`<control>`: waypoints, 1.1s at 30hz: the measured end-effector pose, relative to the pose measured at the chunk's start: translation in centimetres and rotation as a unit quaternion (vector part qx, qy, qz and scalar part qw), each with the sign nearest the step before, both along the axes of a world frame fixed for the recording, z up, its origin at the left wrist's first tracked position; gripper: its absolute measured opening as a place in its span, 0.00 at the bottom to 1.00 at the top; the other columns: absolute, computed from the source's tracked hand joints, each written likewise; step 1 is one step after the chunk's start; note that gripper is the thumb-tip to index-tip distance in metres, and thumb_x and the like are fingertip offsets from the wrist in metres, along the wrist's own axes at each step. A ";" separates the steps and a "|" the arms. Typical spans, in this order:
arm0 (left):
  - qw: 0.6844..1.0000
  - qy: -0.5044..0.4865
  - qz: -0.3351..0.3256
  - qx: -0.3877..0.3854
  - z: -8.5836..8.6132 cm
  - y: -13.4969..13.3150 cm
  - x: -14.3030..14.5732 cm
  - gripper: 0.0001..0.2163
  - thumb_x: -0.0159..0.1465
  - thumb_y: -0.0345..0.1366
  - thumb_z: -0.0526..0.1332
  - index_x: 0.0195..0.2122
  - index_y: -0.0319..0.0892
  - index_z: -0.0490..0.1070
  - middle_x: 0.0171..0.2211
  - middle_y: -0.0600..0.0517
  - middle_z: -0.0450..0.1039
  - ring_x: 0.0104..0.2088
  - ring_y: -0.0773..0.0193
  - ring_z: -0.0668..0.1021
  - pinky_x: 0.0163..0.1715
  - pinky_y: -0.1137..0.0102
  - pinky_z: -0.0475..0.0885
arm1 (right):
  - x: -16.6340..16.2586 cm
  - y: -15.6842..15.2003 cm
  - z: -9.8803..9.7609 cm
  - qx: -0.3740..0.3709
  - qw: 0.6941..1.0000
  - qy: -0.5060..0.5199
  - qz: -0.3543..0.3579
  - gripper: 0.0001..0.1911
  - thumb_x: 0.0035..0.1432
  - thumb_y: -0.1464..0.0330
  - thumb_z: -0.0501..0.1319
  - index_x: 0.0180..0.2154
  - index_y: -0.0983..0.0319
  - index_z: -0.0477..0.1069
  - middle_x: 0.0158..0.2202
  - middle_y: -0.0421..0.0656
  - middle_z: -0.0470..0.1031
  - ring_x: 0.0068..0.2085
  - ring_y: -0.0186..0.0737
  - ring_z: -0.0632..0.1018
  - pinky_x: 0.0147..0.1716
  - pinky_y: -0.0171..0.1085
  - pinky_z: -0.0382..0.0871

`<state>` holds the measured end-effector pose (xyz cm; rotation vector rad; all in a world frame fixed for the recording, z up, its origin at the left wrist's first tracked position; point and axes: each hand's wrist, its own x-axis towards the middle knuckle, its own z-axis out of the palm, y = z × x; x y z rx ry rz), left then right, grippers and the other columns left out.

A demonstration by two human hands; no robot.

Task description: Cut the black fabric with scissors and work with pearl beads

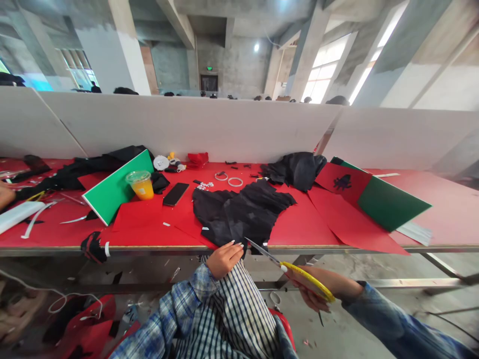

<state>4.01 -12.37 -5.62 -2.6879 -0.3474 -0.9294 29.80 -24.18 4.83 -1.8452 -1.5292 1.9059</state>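
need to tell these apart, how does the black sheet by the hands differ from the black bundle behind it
The black sheet lies spread mostly flat; the black bundle is crumpled into a mound. The sheet reaches the left hand at its near edge; the bundle sits farther back, near the white partition. Both are black and rest on the red tabletop.

A workshop is being suggested by cloth (243, 212) on the table (299, 227), scissors (286, 266) at its edge, concrete wall (243, 65) beyond it.

Matt, wrinkled cloth (239, 212) at six o'clock; metal-bladed, plastic-handled scissors (295, 269) at five; smooth, clear plastic cup (142, 191) at nine.
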 end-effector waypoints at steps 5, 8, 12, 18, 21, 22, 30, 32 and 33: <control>1.000 0.008 0.009 -0.014 -0.2 0.0 -0.1 0.16 0.69 0.27 0.44 0.45 0.34 0.71 0.45 0.43 0.77 0.50 0.63 0.76 0.50 0.65 0.74 | 0.4 0.3 -0.5 -0.007 1.000 -0.006 0.000 0.27 0.55 0.40 0.41 0.30 0.58 0.53 0.13 0.40 0.69 0.09 0.30 0.65 0.07 0.26 0.53; 1.000 0.006 0.008 -0.019 -0.2 0.0 -0.1 0.16 0.69 0.27 0.44 0.46 0.33 0.71 0.45 0.43 0.77 0.50 0.63 0.76 0.50 0.65 0.73 | 0.3 0.0 -1.4 -0.013 1.000 0.002 -0.018 0.27 0.58 0.42 0.40 0.30 0.59 0.55 0.13 0.40 0.69 0.09 0.30 0.64 0.07 0.26 0.53; 0.999 0.011 0.007 -0.030 -0.2 0.0 -0.1 0.15 0.69 0.27 0.45 0.46 0.33 0.70 0.45 0.42 0.76 0.51 0.62 0.75 0.51 0.65 0.72 | -0.4 -0.7 -1.8 0.004 0.997 0.004 -0.076 0.26 0.58 0.44 0.45 0.31 0.60 0.59 0.16 0.37 0.66 0.11 0.28 0.65 0.10 0.26 0.56; 0.999 0.042 0.003 -0.033 -0.1 0.0 -0.1 0.14 0.69 0.27 0.46 0.47 0.34 0.70 0.46 0.43 0.76 0.52 0.62 0.74 0.52 0.64 0.72 | -1.1 0.2 0.1 -0.016 1.000 -0.014 -0.023 0.29 0.59 0.44 0.43 0.32 0.63 0.62 0.17 0.38 0.67 0.12 0.29 0.67 0.10 0.26 0.57; 0.999 0.029 0.005 -0.023 -0.2 0.1 -0.1 0.15 0.69 0.28 0.46 0.47 0.33 0.70 0.45 0.43 0.76 0.51 0.63 0.75 0.52 0.65 0.72 | -1.2 1.1 1.4 -0.011 0.999 -0.049 -0.004 0.31 0.58 0.42 0.43 0.29 0.63 0.63 0.15 0.39 0.66 0.10 0.29 0.65 0.08 0.26 0.55; 1.000 0.022 0.004 -0.020 -0.2 0.1 0.0 0.15 0.69 0.28 0.46 0.46 0.33 0.70 0.44 0.43 0.77 0.50 0.63 0.75 0.51 0.65 0.72 | -1.3 1.3 1.7 -0.006 0.999 -0.054 0.002 0.31 0.57 0.42 0.43 0.28 0.62 0.62 0.14 0.39 0.65 0.10 0.29 0.64 0.08 0.26 0.53; 0.999 0.029 0.010 -0.037 -0.4 0.2 0.1 0.15 0.69 0.28 0.46 0.48 0.34 0.70 0.45 0.43 0.76 0.51 0.63 0.75 0.51 0.65 0.73 | -0.9 2.2 3.5 0.012 0.998 -0.057 0.033 0.31 0.57 0.43 0.44 0.26 0.63 0.64 0.11 0.39 0.65 0.08 0.27 0.61 0.07 0.24 0.51; 0.999 0.029 0.009 -0.041 -0.3 0.1 0.1 0.15 0.69 0.28 0.45 0.48 0.35 0.70 0.45 0.44 0.76 0.51 0.63 0.75 0.51 0.65 0.73 | -0.7 2.2 3.4 0.004 0.999 -0.045 0.022 0.30 0.59 0.44 0.44 0.26 0.63 0.64 0.11 0.39 0.65 0.08 0.27 0.62 0.06 0.24 0.50; 0.999 0.028 0.008 -0.042 -0.3 0.1 0.1 0.15 0.69 0.27 0.45 0.48 0.35 0.70 0.45 0.43 0.76 0.51 0.63 0.75 0.51 0.64 0.73 | -0.7 2.1 3.2 -0.001 0.999 -0.037 0.014 0.29 0.60 0.46 0.43 0.27 0.63 0.64 0.11 0.39 0.66 0.08 0.27 0.62 0.06 0.24 0.51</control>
